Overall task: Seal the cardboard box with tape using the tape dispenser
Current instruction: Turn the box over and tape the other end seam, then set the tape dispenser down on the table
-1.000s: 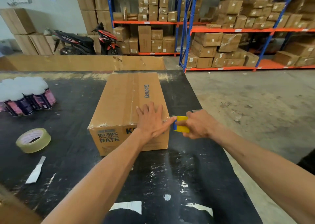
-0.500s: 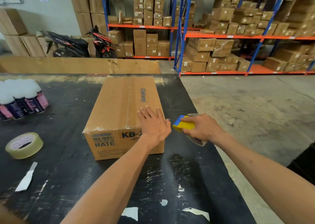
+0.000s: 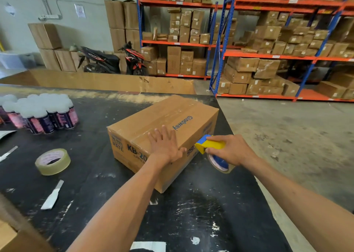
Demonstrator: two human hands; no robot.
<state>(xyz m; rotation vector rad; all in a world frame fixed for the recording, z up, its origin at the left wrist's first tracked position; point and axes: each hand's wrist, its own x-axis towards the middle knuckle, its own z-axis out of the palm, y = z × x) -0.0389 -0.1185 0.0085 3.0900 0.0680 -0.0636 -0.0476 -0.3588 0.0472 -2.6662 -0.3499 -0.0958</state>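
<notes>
Cardboard box [image 3: 162, 121] | our left hand [image 3: 166, 146] flat, fingers spread on top; right hand [image 3: 232, 149] clasps tape dispenser [image 3: 209, 144] | risk: box skews on desk [image 3: 92, 152], tape wrinkles

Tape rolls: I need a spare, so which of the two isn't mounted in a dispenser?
The loose roll lying flat on the table left of the box; the other sits in the dispenser held by the right hand.

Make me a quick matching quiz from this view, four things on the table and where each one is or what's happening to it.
1. cardboard box
2. tape dispenser
3. loose tape roll
4. spray cans

A. gripped in the right hand
B. clustered at the table's far left
C. pressed flat under the left hand
D. lying alone on the table, left of the box

Pairs: 1-C, 2-A, 3-D, 4-B
</notes>
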